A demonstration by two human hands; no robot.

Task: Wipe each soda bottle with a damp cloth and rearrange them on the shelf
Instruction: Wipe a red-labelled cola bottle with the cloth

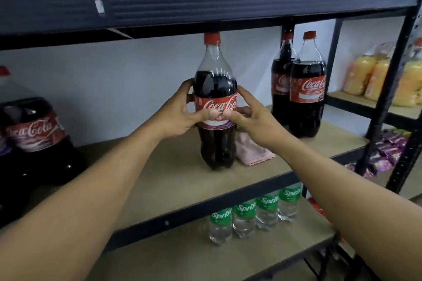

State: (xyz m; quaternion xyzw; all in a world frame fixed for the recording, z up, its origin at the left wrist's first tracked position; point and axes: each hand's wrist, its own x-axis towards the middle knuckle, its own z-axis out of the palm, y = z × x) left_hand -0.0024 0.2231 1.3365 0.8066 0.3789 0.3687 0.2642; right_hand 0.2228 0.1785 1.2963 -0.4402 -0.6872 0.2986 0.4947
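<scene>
A large cola bottle (215,89) with a red cap and red label stands upright on the middle shelf board (173,180). My left hand (182,112) grips its left side at the label, thumb across the front. My right hand (251,118) grips its right side, thumb meeting the left thumb on the label. A folded pink cloth (253,153) lies on the board just right of the bottle's base, under my right wrist. Two more cola bottles (307,89) stand together further right. Another cola bottle (34,134) looms close at the far left.
Several small green-labelled Sprite bottles (255,214) stand in a row on the lower shelf. Packs of yellow drinks (379,77) sit on the neighbouring rack to the right, behind a dark upright post (392,89). The upper shelf beam (205,4) hangs just above the bottle caps.
</scene>
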